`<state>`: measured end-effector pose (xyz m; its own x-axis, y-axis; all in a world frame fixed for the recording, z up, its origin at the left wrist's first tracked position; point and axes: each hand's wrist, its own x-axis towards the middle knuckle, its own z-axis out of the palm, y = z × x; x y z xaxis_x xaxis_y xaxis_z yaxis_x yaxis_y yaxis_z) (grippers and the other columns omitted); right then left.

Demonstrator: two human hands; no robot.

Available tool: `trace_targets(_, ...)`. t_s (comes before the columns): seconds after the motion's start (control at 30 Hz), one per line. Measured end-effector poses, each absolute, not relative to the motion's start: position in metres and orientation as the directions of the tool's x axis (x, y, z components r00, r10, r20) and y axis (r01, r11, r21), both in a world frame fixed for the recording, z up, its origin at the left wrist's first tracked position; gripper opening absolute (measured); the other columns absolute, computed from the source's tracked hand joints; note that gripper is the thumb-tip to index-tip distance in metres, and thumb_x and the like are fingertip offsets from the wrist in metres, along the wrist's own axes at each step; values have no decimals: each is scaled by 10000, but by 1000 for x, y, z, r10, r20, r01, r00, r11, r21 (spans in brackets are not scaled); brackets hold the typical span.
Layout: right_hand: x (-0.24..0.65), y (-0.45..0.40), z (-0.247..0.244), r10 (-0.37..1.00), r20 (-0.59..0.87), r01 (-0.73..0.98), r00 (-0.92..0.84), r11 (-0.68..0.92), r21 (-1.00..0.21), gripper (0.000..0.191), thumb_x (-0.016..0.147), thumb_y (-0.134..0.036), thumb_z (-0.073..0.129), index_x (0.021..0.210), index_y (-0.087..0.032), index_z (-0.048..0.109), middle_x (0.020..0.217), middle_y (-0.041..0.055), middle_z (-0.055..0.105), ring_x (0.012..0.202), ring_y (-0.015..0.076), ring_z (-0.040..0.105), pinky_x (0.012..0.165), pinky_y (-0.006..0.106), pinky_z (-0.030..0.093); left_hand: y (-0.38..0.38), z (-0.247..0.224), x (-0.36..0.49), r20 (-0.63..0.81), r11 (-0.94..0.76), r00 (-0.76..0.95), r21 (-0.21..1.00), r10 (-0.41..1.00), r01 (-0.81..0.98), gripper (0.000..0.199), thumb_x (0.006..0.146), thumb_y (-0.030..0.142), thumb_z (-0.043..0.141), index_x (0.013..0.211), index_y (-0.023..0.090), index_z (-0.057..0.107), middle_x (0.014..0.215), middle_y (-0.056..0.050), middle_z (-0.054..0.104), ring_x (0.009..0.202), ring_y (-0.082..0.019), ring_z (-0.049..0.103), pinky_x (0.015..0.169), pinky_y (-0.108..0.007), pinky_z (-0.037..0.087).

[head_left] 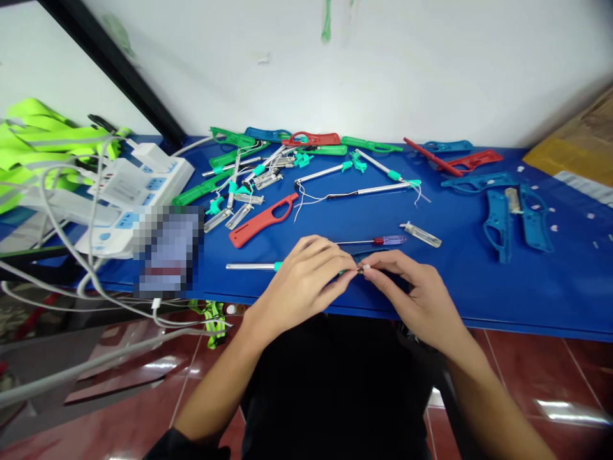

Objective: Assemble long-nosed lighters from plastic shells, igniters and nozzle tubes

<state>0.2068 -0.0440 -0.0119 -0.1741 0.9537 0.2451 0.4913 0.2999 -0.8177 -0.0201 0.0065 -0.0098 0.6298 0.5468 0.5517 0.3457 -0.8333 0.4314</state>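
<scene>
My left hand (311,275) and my right hand (412,287) meet near the table's front edge, fingertips pinched together. Between them is a tiny white-and-dark part (364,268), mostly covered by the fingers. From beneath my left hand a silver lighter tube (251,266) with a teal collar sticks out to the left; whether that hand grips it is hidden. Just beyond the fingertips lies a screwdriver (390,240) with a purple and red handle. A clear lighter fuel tank (421,234) rests beyond my right hand. A red lighter shell (263,220) lies beyond my left hand.
Green lighter shells (371,145), more tubes with white wires (387,187) and clear tanks are strewn toward the wall. Blue shell halves (498,223) lie at right, near a cardboard box (575,140). At left are a power strip (177,176), cables and a blurred phone (167,255).
</scene>
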Motion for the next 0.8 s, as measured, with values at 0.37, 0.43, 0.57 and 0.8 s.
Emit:
trace_targets(0.37,207,-43,-17,949,284,512,-140,315,-799,108,1041,-331,739,1138,-289,763,1065,-24,838,972,179,805,904,308,624,7,-12,-21,570,-831,610,442,551,337,55,1099,214,662,1122,180,697,1081,-18,820,1018,-168,728,1077,-396,480)
trace_targets(0.43,206,-43,-17,948,289,509,-136,317,-801,114,1038,-324,740,1141,-280,765,1067,-16,843,971,185,810,899,307,632,7,-13,-22,577,-837,610,430,543,338,61,1103,204,653,1119,186,708,1101,-19,821,1033,-165,742,1110,-407,469)
trace_targets(0.57,206,-44,-15,943,302,500,-140,331,-800,119,1035,-308,740,1145,-272,767,1070,-5,847,970,192,817,895,310,643,6,-13,-24,612,-860,604,373,510,348,112,1097,154,644,1143,201,734,1141,-34,822,1041,-170,766,1146,-446,462)
trace_targets(0.8,206,-44,-16,944,298,492,-145,330,-806,119,1044,-303,730,1157,-278,758,1081,-9,847,979,176,822,917,292,652,1,-15,-23,690,-884,567,256,451,391,120,1059,107,684,1146,177,726,1142,-52,844,1029,-187,785,1142,-471,500)
